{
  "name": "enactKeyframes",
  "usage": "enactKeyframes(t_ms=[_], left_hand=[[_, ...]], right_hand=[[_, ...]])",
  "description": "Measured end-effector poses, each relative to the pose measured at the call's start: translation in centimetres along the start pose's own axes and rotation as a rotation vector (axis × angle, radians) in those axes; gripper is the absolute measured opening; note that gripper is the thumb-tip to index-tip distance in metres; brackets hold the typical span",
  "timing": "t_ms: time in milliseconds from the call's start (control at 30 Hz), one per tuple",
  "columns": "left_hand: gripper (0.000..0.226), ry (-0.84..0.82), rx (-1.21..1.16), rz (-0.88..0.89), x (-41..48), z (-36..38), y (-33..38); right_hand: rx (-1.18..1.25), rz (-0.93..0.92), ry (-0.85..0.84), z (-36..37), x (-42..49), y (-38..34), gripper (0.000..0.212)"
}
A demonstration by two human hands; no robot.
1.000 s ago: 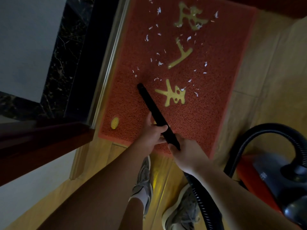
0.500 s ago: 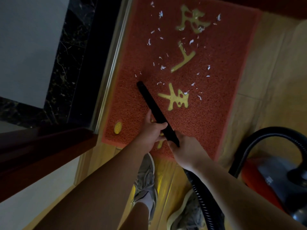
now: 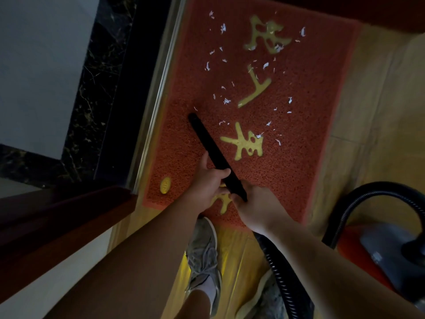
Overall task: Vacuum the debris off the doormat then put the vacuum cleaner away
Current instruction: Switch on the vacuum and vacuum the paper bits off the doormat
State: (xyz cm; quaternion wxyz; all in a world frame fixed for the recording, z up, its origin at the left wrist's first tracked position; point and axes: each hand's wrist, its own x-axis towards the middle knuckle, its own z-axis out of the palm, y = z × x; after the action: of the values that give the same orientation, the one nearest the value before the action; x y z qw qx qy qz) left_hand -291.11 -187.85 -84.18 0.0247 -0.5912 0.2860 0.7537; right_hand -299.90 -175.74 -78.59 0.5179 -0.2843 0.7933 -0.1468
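Light was dim and warm. Doormat (image 3: pixel 287 171) was best lit; lower left lay in deep shadow. Yellow sheen showed on floor (image 3: pixel 232 254). Edges bowed; detail was soft.

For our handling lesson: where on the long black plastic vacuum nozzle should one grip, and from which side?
Probably its thicker rear end, from the near side: the black nozzle points its slim tip away toward white scraps, and left hand and right hand grip there.
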Motion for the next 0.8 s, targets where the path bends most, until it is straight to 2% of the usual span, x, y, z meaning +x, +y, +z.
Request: enactKeyframes(t_ms=[800], left_hand=[[0.087,0.012,0.071,-0.01,-0.2,1.8,-1.0]], right_hand=[[0.023,0.047,0.032,-0.2,-1.4,1.4,0.022]])
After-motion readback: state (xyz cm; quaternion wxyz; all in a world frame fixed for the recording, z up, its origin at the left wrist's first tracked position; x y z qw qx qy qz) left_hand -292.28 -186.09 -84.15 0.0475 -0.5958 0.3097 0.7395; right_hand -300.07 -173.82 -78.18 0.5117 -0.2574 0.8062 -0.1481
